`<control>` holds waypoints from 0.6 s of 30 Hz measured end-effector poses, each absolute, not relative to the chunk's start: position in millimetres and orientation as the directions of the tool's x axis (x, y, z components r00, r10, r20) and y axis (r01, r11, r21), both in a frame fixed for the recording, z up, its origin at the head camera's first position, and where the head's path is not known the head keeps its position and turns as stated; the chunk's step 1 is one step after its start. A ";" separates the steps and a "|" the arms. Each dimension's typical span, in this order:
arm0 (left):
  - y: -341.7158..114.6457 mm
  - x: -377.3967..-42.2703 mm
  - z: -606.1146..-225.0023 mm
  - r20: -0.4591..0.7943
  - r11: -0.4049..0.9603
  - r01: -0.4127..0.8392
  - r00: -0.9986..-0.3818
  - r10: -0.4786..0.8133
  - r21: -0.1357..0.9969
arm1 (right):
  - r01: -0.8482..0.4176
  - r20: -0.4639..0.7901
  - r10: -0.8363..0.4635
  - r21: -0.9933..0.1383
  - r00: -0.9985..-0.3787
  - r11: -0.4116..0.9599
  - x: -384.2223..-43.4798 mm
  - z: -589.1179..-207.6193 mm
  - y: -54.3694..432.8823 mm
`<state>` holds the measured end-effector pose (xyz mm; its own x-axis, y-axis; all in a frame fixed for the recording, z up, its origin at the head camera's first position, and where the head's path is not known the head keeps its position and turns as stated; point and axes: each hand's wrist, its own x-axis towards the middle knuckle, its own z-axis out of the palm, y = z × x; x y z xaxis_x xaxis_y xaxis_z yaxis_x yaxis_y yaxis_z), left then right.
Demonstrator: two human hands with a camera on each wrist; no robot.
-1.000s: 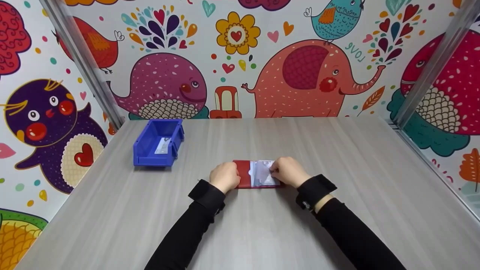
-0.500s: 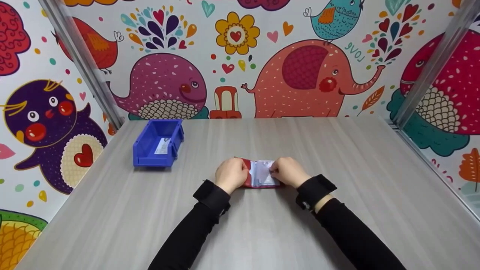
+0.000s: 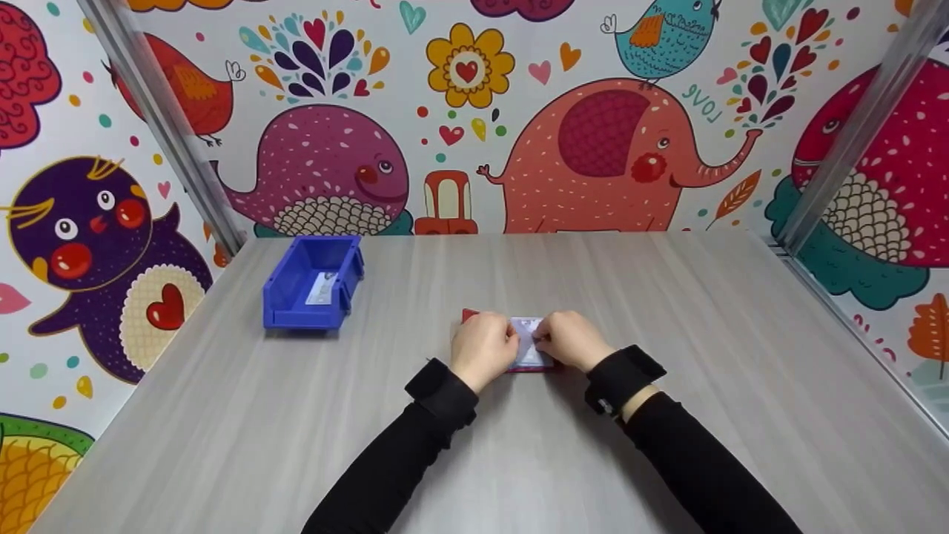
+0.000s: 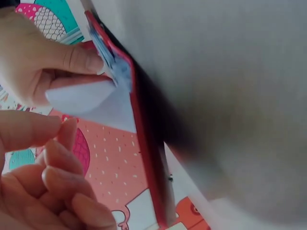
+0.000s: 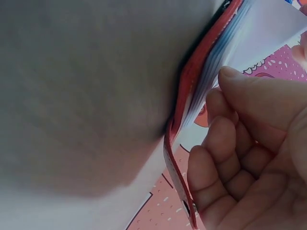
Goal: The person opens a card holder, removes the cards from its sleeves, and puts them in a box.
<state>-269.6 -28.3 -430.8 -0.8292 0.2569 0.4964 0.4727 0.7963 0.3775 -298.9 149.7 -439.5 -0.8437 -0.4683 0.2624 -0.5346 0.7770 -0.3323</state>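
Note:
A red card holder lies spread on the table, with a stack of clear bluish sleeves inside it. One pale sleeve stands up out of the stack in the left wrist view. My right hand pinches the sleeves at their edge between thumb and forefinger. My left hand is above the left flap and hides most of it in the head view. Its fingers are curled, thumb and forefinger nearly meeting right at the raised sleeve's edge, with nothing visible between them.
A blue plastic bin with a white label stands at the left back of the wood-grain table. Cartoon-printed panels close off the back and both sides, with metal posts at the corners.
My left hand has moved right from the outer edge of the red flap, which lifted a little along the way, toward the sleeves. My right hand has stayed in place.

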 end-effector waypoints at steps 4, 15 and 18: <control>-23.3 -268.1 -430.7 0.497 0.796 0.485 -0.823 0.275 0.363 | -0.525 0.256 -0.461 -0.334 -0.850 0.783 -298.8 -439.3 149.2; -17.9 -268.7 -435.3 0.484 0.821 0.500 -0.811 0.330 0.278 | -0.531 0.253 -0.468 -0.339 -0.846 0.777 -299.3 -438.6 149.6; -17.5 -268.5 -436.0 0.471 0.828 0.497 -0.813 0.342 0.258 | -0.536 0.255 -0.473 -0.340 -0.843 0.772 -299.2 -438.6 150.0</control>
<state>-268.5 -17.5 -436.0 -0.8134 0.3419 0.4707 0.4974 0.8283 0.2578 -299.2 150.0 -438.6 -0.8432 -0.4730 0.2555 -0.5363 0.7724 -0.3403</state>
